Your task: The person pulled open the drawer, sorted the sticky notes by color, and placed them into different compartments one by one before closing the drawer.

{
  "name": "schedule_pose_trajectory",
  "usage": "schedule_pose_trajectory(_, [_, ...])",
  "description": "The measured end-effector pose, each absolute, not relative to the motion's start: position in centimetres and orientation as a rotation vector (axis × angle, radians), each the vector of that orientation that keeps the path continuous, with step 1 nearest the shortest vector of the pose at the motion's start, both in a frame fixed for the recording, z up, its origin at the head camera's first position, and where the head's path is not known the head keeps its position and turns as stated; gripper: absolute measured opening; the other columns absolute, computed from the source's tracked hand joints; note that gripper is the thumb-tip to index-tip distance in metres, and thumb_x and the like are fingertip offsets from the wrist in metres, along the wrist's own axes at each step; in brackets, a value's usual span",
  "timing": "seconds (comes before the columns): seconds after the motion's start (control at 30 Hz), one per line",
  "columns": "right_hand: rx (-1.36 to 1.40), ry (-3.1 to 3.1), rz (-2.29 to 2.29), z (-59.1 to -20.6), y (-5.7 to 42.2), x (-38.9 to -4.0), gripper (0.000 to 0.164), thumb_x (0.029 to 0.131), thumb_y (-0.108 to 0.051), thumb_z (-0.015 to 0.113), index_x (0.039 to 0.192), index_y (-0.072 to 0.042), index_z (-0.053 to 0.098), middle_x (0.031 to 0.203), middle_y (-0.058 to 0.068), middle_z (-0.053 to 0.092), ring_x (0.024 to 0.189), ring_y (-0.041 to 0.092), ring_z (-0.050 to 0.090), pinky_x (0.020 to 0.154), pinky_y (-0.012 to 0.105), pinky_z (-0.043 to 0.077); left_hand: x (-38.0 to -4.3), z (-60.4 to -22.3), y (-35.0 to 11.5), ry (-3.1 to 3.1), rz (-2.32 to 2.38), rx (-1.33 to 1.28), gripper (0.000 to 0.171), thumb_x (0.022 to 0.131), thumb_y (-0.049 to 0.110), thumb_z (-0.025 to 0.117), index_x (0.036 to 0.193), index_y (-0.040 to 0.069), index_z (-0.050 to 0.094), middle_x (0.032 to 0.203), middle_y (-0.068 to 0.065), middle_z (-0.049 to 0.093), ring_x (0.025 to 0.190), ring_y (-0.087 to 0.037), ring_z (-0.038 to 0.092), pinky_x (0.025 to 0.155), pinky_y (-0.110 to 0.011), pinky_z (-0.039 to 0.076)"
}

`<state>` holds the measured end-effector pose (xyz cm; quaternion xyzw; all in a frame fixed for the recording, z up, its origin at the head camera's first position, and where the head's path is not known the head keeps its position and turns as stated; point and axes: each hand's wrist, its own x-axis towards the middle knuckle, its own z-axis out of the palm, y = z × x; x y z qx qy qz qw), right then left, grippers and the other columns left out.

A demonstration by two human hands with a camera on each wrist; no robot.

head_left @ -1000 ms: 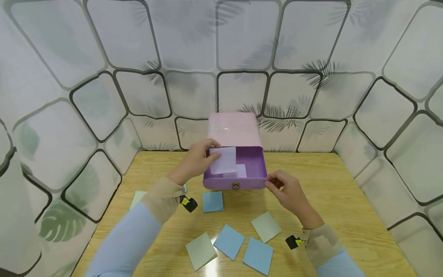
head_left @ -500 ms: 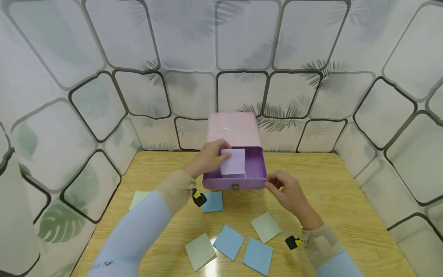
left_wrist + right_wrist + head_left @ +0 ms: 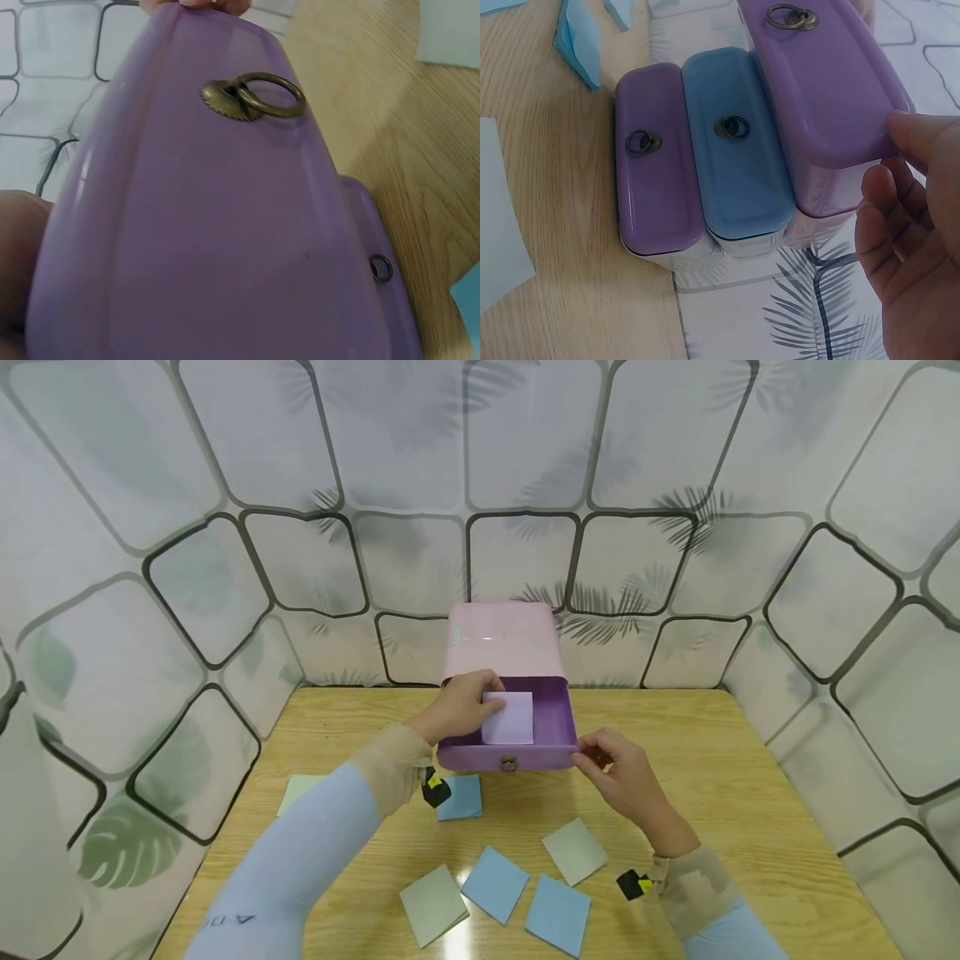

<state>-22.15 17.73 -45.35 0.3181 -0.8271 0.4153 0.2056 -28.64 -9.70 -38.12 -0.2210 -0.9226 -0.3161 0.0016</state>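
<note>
A small pink chest of drawers [image 3: 504,639] stands at the back of the table, its top purple drawer [image 3: 551,758] pulled out. Inside that drawer lie pale lavender sticky notes [image 3: 513,727]. My left hand [image 3: 459,706] reaches in over the drawer's left side and pinches their left edge, thumb on top. With thumb and fingertips my right hand [image 3: 618,777] grips the front right corner of the drawer. The right wrist view shows this right hand [image 3: 922,217] at the corner, beside a closed blue drawer [image 3: 739,172] and a closed purple drawer [image 3: 660,172].
On the wooden table [image 3: 667,727] lie blue sticky notes [image 3: 495,885] and pale green sticky notes [image 3: 433,906], several pads in front of the chest. One green pad [image 3: 300,792] is partly behind the left sleeve. A patterned cloth [image 3: 525,560] surrounds the table.
My left hand has moved right and down into the drawer with the lavender sticky notes, which now line up over the ones lying there. The right hand has stayed at the drawer corner.
</note>
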Motion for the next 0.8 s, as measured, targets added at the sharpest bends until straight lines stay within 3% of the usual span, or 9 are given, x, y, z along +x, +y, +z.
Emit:
schedule_pose_trajectory(0.4, [0.904, -2.231, 1.158, -45.3, 17.6, -22.2, 0.020, 0.083, 0.004, 0.072, 0.091, -0.012, 0.064, 0.081, -0.007, 0.058, 0.063, 0.006, 0.052, 0.052, 0.021, 0.046, -28.8, -38.4, -9.3, -2.995, -0.681, -0.728, 0.019, 0.091, 0.017, 0.067, 0.104, 0.002, 0.069, 0.104, -0.009, 0.069, 0.100, -0.021, 0.063, 0.090, -0.034, 0.049])
schedule_pose_trajectory(0.8, [0.882, -2.267, 1.163, -45.4, 17.6, -22.1, 0.018, 0.084, 0.003, 0.071, 0.092, -0.012, 0.065, 0.081, -0.008, 0.058, 0.064, 0.006, 0.052, 0.053, 0.021, 0.046, -28.5, -38.4, -8.7, -3.070, -0.561, -0.697, 0.024, 0.091, 0.022, 0.068, 0.108, 0.005, 0.070, 0.107, -0.007, 0.069, 0.104, -0.020, 0.063, 0.093, -0.033, 0.048])
